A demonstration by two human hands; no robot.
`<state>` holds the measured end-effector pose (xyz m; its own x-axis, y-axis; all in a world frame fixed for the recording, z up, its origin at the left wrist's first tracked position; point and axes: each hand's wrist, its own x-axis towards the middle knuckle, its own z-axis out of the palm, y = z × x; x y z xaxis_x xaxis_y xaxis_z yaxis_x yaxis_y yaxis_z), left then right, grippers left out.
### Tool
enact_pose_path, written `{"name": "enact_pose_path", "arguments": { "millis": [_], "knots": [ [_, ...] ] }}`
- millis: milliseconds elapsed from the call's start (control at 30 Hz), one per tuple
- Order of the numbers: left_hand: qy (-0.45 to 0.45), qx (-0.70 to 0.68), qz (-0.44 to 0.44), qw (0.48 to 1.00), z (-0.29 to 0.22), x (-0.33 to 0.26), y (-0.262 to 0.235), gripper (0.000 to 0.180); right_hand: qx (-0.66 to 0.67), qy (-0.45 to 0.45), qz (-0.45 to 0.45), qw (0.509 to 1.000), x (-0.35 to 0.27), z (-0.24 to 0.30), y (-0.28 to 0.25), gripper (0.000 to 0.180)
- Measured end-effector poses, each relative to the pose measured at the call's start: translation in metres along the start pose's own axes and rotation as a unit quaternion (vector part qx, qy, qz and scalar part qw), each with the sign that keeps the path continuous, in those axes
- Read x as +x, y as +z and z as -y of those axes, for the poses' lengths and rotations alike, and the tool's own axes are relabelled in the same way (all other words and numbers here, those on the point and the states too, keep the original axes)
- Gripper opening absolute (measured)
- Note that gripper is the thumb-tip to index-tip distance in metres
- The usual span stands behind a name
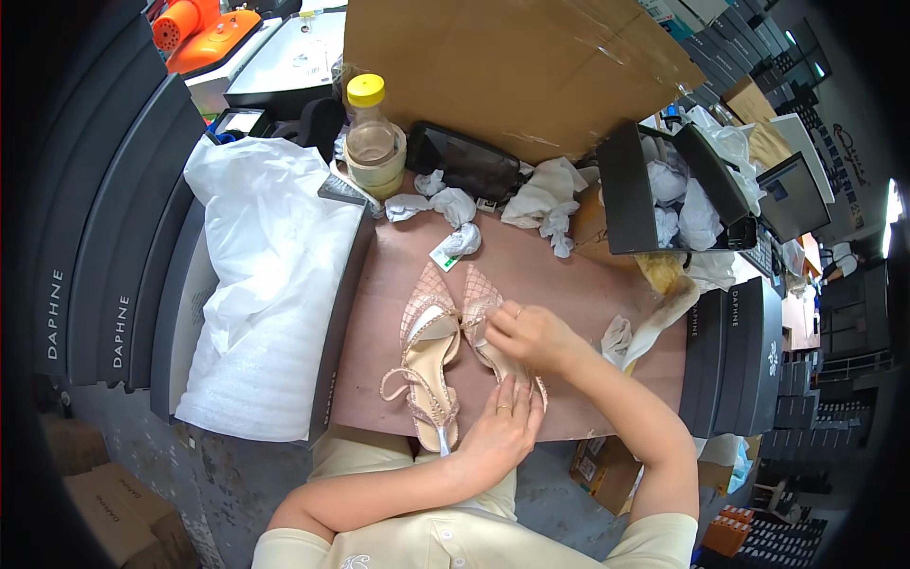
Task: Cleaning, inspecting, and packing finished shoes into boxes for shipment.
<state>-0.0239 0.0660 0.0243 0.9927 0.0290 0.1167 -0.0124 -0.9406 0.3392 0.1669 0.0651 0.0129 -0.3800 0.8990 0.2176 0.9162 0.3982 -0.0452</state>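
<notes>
Two pale pink pointed-toe slingback shoes lie side by side on the brownish-pink tabletop [370,389], toes pointing away from me. The left shoe [434,356] shows its crosshatched toe, beige insole and studded strap, and nothing touches it but perhaps my left wrist near its heel. My left hand [502,417] holds the rear part of the right shoe [481,294], fingers stretched forward along it and thumb hidden. Over that shoe's opening, my right hand [526,334] is closed in a pinch; what sits between its fingertips is too small to tell.
On the left stands an open dark shoe box [346,313] with white wrapping [265,284]. Crumpled paper [455,207], a yellow-lidded bottle [370,123] and a black case [460,159] lie at the back. A black box of paper [633,199] and stacked shoe boxes [749,356] stand right.
</notes>
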Motion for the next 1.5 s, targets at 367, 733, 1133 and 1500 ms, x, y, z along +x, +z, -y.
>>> {"name": "enact_pose_path", "arguments": {
  "millis": [367,733,1133,1500],
  "knots": [
    [0.002,-0.019,0.009,1.0,0.011,-0.006,0.001,0.047,0.022,0.386,0.157,0.909,0.009,0.021,0.001,0.024],
    [0.058,-0.092,0.006,0.994,0.037,-0.01,-0.008,0.053,-0.113,0.098,0.01,0.989,0.074,-0.064,0.027,0.033],
    [0.041,-0.073,-0.013,0.996,0.027,0.0,-0.002,0.045,0.11,0.475,-0.053,0.871,0.006,0.063,-0.004,0.033],
    [0.028,-0.069,-0.087,0.993,0.033,-0.006,0.006,0.048,0.086,0.266,-0.029,0.96,0.018,0.022,-0.011,0.035]
  ]
}}
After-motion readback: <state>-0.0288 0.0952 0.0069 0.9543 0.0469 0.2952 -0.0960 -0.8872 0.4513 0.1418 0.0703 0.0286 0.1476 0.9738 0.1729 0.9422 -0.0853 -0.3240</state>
